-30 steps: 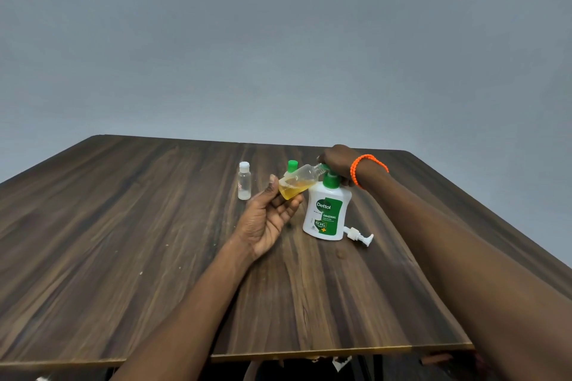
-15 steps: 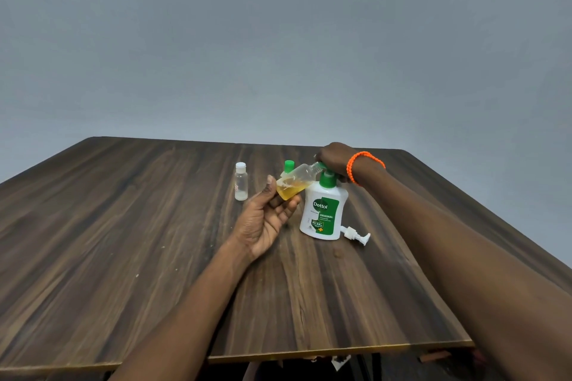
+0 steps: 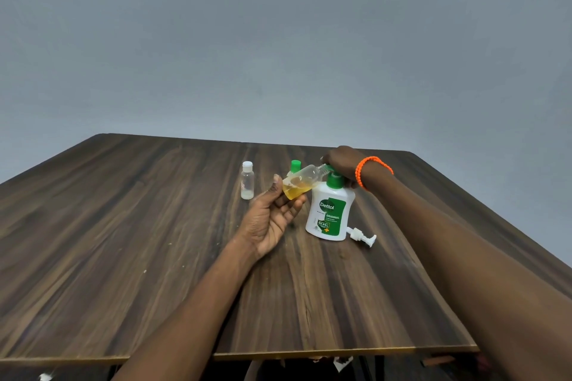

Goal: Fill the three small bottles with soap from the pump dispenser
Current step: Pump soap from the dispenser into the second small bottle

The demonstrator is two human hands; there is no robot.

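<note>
A small clear bottle lies tilted in the air above the table, its base low on the left with yellow soap pooled in it, its open neck raised to the right and meeting the green pump top of the white soap dispenser. The left hand grips the bottle's lower end, thumb on one side and fingers curled under it. The right hand is closed down over the dispenser's pump head, an orange bracelet around its wrist. The dispenser stands upright toward the far right part of the table, well in from the near edge. A loose white pump head lies on the wood just beside the dispenser's base, on its right. Behind the tilted bottle, a green-capped bottle is mostly hidden. To its left a white-capped clear bottle stands upright, apart from the hands, toward the far edge
</note>
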